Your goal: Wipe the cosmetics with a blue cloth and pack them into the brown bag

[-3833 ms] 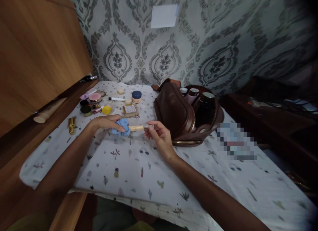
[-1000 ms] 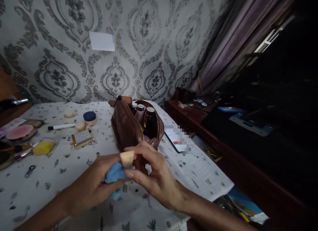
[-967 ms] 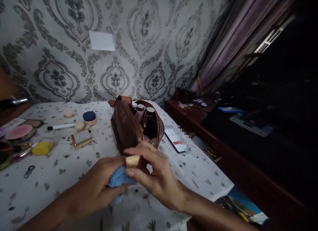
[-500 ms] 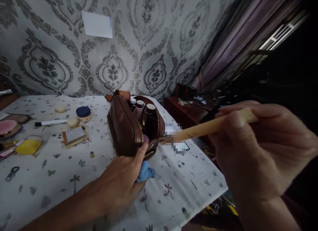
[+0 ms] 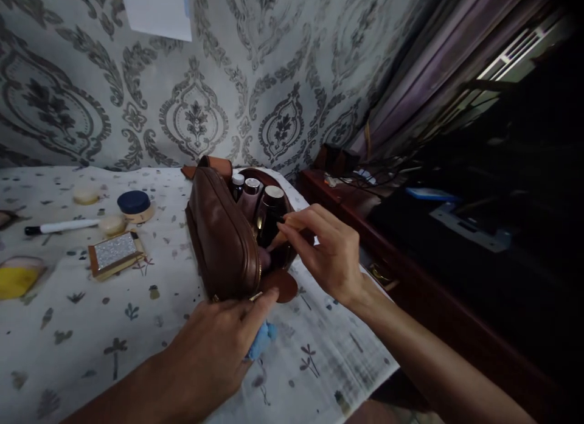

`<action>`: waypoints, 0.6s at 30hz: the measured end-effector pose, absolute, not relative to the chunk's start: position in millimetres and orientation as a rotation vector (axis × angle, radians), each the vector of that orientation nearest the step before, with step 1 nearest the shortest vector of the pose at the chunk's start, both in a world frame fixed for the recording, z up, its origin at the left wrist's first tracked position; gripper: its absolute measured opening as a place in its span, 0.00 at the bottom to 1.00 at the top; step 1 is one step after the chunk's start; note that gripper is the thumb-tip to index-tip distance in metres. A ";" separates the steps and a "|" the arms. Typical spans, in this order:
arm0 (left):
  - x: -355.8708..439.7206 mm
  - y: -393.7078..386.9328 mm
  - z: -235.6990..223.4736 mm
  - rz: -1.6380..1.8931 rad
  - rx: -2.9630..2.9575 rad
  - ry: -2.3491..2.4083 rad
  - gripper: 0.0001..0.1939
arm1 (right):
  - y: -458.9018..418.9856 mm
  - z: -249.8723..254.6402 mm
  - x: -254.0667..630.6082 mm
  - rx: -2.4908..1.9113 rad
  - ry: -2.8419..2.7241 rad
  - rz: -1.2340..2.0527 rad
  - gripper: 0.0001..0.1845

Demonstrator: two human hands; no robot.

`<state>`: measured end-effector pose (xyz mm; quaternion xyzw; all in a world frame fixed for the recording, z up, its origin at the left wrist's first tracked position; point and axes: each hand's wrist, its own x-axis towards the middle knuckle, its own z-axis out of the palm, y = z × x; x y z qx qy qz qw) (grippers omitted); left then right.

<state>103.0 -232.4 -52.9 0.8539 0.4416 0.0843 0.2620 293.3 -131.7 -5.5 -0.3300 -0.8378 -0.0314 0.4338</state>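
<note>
Right hand (image 5: 325, 252) moved to brown cosmetic bag (image 5: 219, 229), pinching small dark item (image 5: 280, 219); left hand (image 5: 223, 336), apart, clutches blue cloth (image 5: 262, 341), touching flap (image 5: 283, 286); nudge could topple bottles (image 5: 272, 206).

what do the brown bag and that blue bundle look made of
Brown bag: leather or imitation leather, smooth and softly glossy, judging by its highlights. Blue bundle: probably soft fabric, matte, since it bunches in folds; exact fibre unclear.

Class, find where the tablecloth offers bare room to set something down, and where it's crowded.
Bare tablecloth lies between the glittery compact and left hand, and between the blue rag and right hand. Crowded: around the blue-lidded jar, and inside the brown bag among bottles.
</note>
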 end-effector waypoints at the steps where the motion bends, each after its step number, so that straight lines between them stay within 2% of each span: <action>1: 102.5 -232.1 -53.4 0.231 2.318 1.190 0.42 | -130.1 -8.4 292.8 -0.833 -2.108 -0.095 0.06; 5: 100.3 -232.8 -58.4 0.257 2.331 1.187 0.42 | -125.4 -18.6 293.8 -0.933 -2.149 -0.121 0.04; 11: 100.2 -232.3 -60.5 0.254 2.327 1.170 0.44 | -122.7 -28.0 300.9 -0.994 -2.171 -0.168 0.08; 18: 102.8 -230.7 -52.5 0.143 2.315 1.180 0.48 | -114.9 -7.6 313.1 -0.893 -2.401 -0.115 0.12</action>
